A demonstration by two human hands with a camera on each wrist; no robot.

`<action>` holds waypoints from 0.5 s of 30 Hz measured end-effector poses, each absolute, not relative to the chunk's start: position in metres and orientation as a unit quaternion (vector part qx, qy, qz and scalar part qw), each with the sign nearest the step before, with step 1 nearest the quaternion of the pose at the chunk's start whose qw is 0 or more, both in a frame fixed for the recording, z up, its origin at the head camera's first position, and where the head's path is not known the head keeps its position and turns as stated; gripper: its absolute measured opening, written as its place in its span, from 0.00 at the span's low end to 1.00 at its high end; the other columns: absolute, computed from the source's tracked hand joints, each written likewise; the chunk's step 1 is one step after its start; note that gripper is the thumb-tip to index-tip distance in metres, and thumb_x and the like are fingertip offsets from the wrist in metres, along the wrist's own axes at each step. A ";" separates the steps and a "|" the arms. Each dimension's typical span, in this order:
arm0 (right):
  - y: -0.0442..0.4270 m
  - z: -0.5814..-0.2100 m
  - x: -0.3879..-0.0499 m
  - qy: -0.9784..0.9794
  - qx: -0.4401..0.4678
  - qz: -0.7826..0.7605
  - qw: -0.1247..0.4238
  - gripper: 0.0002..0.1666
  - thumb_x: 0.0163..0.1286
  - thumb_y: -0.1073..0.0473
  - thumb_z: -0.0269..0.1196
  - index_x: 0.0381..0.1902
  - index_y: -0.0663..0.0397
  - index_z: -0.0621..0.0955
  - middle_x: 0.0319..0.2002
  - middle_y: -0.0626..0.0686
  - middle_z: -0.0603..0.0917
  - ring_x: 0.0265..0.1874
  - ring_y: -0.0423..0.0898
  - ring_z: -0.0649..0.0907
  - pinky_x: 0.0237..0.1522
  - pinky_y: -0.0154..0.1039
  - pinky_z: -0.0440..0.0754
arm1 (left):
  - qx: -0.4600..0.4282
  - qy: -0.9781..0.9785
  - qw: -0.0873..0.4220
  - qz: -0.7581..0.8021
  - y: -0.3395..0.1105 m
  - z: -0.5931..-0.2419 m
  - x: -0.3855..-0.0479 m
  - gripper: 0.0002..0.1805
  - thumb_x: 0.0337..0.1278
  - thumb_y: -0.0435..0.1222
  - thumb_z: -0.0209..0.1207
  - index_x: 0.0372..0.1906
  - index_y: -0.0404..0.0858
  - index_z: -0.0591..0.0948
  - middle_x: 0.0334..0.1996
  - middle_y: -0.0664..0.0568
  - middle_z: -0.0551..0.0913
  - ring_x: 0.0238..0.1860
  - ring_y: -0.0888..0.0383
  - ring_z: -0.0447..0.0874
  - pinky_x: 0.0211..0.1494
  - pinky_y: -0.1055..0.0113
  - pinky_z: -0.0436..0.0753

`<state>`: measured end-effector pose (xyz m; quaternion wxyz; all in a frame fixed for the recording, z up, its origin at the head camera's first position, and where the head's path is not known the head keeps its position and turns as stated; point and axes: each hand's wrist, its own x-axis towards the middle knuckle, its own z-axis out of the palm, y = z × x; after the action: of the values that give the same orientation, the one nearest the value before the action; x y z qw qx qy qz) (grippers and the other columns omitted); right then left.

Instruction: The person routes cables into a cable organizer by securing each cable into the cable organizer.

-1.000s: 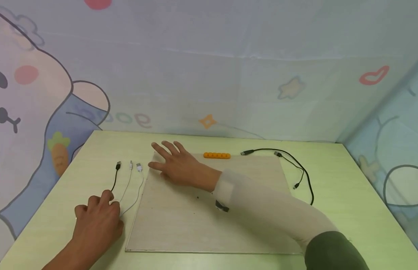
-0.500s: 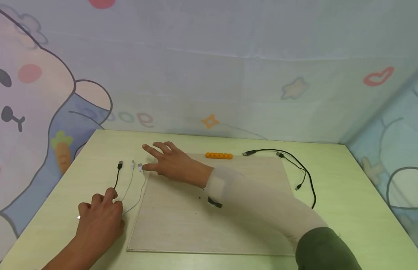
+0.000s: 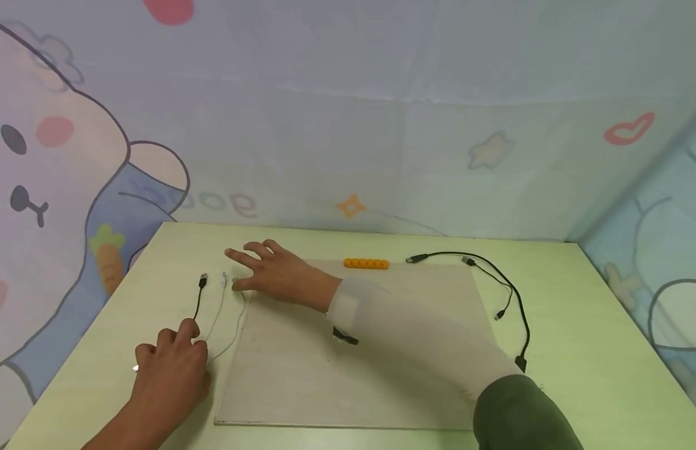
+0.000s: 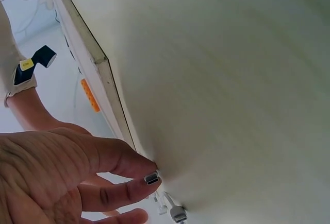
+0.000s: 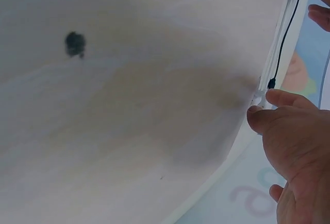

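Observation:
In the left wrist view, the thumb and index finger of my left hand (image 3: 170,375) pinch a small metal-ended USB connector (image 4: 152,178). A white connector (image 4: 178,214) lies close by. My right hand (image 3: 280,275) reaches across the board; its thumb and index finger close around the white USB plug (image 5: 259,99) of the rightmost white cable (image 3: 238,326). The fingertips mostly hide that plug, while the other fingers stay spread. To its left lie a thin white cable (image 3: 217,315) and a black USB cable (image 3: 198,303), both running toward my left hand, which hides their near ends.
A pale board (image 3: 303,381) covers the middle of the table (image 3: 601,350). An orange cable holder (image 3: 366,264) sits at its far edge. On the right lie a long black cable (image 3: 519,300) and a shorter black one (image 3: 497,281). A printed curtain (image 3: 325,125) hangs behind.
My right hand has moved left from the board's far left corner onto the rightmost white plug. My left hand has stayed nearly in place. The view has shifted slightly.

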<state>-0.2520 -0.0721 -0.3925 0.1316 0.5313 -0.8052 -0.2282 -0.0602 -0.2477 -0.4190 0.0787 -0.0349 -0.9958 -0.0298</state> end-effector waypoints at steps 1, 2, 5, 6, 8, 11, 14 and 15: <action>-0.073 -0.392 -0.252 -0.805 0.532 -0.227 0.132 0.33 0.92 0.54 0.57 0.82 0.08 0.72 0.94 0.48 0.53 0.90 0.52 0.64 0.85 0.49 0.70 | -0.035 -0.996 0.078 -0.030 -0.248 -0.419 -0.060 0.10 0.50 0.26 0.73 0.25 0.37 0.81 0.52 0.40 0.78 0.45 0.35 0.77 0.42 0.35 0.72; -0.073 -0.392 -0.253 -0.805 0.532 -0.225 0.133 0.33 0.91 0.55 0.58 0.81 0.08 0.72 0.94 0.48 0.53 0.90 0.52 0.64 0.84 0.49 0.71 | -0.034 -0.996 0.078 -0.032 -0.248 -0.419 -0.061 0.10 0.50 0.26 0.73 0.25 0.38 0.81 0.52 0.41 0.78 0.45 0.35 0.77 0.42 0.35 0.72; -0.075 -0.390 -0.255 -0.805 0.534 -0.222 0.134 0.34 0.90 0.56 0.60 0.80 0.08 0.73 0.94 0.47 0.53 0.89 0.52 0.64 0.84 0.49 0.72 | -0.032 -0.996 0.076 -0.036 -0.247 -0.418 -0.062 0.10 0.51 0.26 0.73 0.25 0.38 0.81 0.51 0.42 0.78 0.45 0.36 0.77 0.43 0.35 0.72; -0.076 -0.390 -0.255 -0.804 0.535 -0.222 0.134 0.34 0.90 0.56 0.60 0.80 0.07 0.73 0.94 0.46 0.53 0.89 0.51 0.64 0.84 0.49 0.72 | -0.032 -0.996 0.074 -0.038 -0.247 -0.418 -0.063 0.10 0.51 0.26 0.72 0.25 0.38 0.81 0.50 0.42 0.78 0.44 0.36 0.76 0.43 0.35 0.72; -0.078 -0.390 -0.257 -0.801 0.540 -0.223 0.133 0.34 0.90 0.56 0.60 0.79 0.07 0.74 0.94 0.45 0.53 0.89 0.50 0.64 0.83 0.48 0.72 | -0.029 -0.996 0.071 -0.040 -0.247 -0.418 -0.063 0.10 0.53 0.25 0.71 0.26 0.38 0.81 0.49 0.42 0.77 0.44 0.37 0.76 0.43 0.35 0.71; -0.082 -0.390 -0.258 -0.797 0.546 -0.224 0.126 0.33 0.90 0.56 0.61 0.78 0.07 0.76 0.94 0.44 0.53 0.89 0.49 0.64 0.84 0.48 0.71 | -0.028 -0.996 0.072 -0.039 -0.247 -0.418 -0.063 0.08 0.54 0.25 0.69 0.26 0.37 0.82 0.47 0.43 0.77 0.43 0.37 0.76 0.43 0.34 0.72; -0.087 -0.390 -0.260 -0.795 0.550 -0.227 0.120 0.31 0.90 0.56 0.60 0.76 0.06 0.78 0.94 0.42 0.52 0.89 0.48 0.64 0.84 0.47 0.69 | -0.028 -0.996 0.080 -0.035 -0.246 -0.419 -0.061 0.09 0.53 0.25 0.69 0.25 0.37 0.82 0.47 0.44 0.77 0.43 0.37 0.77 0.43 0.35 0.72; -0.089 -0.391 -0.261 -0.794 0.551 -0.227 0.121 0.30 0.90 0.55 0.61 0.75 0.06 0.79 0.94 0.42 0.53 0.89 0.48 0.64 0.84 0.47 0.69 | -0.028 -0.996 0.081 -0.033 -0.246 -0.419 -0.061 0.08 0.53 0.24 0.70 0.25 0.37 0.83 0.47 0.44 0.77 0.43 0.37 0.77 0.43 0.35 0.72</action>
<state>-0.2611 -0.0889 -0.3908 0.1207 0.5506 -0.7942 -0.2271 -0.0607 -0.2456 -0.4187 0.0808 -0.0279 -0.9958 -0.0330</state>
